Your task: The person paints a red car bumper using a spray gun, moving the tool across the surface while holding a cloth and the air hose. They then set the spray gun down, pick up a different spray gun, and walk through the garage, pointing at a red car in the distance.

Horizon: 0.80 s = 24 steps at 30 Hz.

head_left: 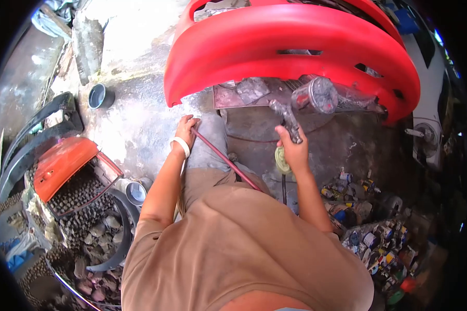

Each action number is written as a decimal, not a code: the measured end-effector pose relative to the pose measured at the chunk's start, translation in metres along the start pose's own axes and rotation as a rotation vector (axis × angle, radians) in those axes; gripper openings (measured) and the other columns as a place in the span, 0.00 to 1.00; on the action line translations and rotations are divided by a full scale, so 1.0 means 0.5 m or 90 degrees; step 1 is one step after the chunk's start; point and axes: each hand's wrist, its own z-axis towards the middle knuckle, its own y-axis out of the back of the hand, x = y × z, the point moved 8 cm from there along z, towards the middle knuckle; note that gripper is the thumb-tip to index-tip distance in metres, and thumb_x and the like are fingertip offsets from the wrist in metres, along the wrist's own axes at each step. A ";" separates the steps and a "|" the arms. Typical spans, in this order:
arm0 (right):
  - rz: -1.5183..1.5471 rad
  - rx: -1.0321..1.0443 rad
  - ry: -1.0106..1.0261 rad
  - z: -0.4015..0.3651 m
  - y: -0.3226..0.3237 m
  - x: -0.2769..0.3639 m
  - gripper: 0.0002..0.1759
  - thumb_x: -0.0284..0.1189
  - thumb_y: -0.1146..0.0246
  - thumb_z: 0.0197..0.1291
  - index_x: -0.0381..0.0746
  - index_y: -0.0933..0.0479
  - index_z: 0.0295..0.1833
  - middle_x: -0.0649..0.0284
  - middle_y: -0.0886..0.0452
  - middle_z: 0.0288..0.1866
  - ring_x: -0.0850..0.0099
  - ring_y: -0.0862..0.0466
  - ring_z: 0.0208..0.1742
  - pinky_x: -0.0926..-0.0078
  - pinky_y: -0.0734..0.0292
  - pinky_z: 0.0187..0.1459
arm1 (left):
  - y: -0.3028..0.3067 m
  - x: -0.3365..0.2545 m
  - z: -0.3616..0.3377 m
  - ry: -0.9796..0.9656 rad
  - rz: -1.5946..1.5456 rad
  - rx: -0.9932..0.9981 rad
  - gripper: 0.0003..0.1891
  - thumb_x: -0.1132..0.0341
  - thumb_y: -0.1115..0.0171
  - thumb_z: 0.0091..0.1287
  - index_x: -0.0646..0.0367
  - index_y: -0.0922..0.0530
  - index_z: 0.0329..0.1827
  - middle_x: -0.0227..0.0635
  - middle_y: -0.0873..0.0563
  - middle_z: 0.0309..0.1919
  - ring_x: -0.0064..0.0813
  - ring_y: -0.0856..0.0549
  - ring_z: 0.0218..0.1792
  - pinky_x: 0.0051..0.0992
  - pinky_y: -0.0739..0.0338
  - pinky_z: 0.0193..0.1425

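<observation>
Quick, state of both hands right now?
Left hand: closed, holding the red hose.
Right hand: closed, holding the spray gun by its handle.

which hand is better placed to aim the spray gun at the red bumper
Probably the right hand: it grips the spray gun, held up before the red bumper. The left hand seems occupied with the reddish hose.

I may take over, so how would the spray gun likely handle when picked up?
The spray gun probably feels front-heavy, its large cup sitting beyond the right hand. Its metallic-looking body should be stiff; laid down, the round cup might roll.
</observation>
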 end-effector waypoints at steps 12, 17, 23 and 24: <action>-0.191 -0.265 -0.049 0.063 0.147 0.056 0.27 0.51 0.27 0.69 0.43 0.18 0.63 0.57 0.12 0.33 0.64 0.11 0.31 0.61 0.19 0.39 | -0.110 -0.042 -0.102 0.061 -0.053 0.492 0.14 0.68 0.37 0.73 0.57 0.13 0.58 0.50 0.09 0.53 0.55 0.11 0.57 0.44 0.16 0.63; -0.332 -0.424 0.037 0.042 0.111 0.071 0.28 0.52 0.27 0.68 0.46 0.18 0.64 0.48 0.09 0.46 0.44 0.09 0.47 0.51 0.18 0.46 | -0.106 0.129 -0.138 0.098 -0.045 0.700 0.16 0.62 0.35 0.74 0.50 0.13 0.63 0.49 0.08 0.54 0.49 0.10 0.58 0.41 0.17 0.64; -0.475 -0.305 0.184 0.026 -0.170 -0.001 0.22 0.42 0.23 0.61 0.41 0.18 0.55 0.48 0.11 0.43 0.44 0.12 0.45 0.47 0.18 0.46 | -0.039 0.334 -0.151 -0.096 -0.028 0.883 0.12 0.63 0.38 0.71 0.52 0.12 0.52 0.50 0.08 0.47 0.52 0.11 0.50 0.42 0.16 0.59; -0.519 -0.241 0.180 0.019 -0.225 -0.036 0.21 0.39 0.22 0.58 0.41 0.18 0.53 0.49 0.12 0.42 0.44 0.12 0.44 0.47 0.18 0.45 | -0.030 0.364 -0.159 -0.054 -0.088 0.875 0.11 0.62 0.35 0.70 0.54 0.12 0.51 0.48 0.08 0.46 0.48 0.11 0.49 0.40 0.17 0.58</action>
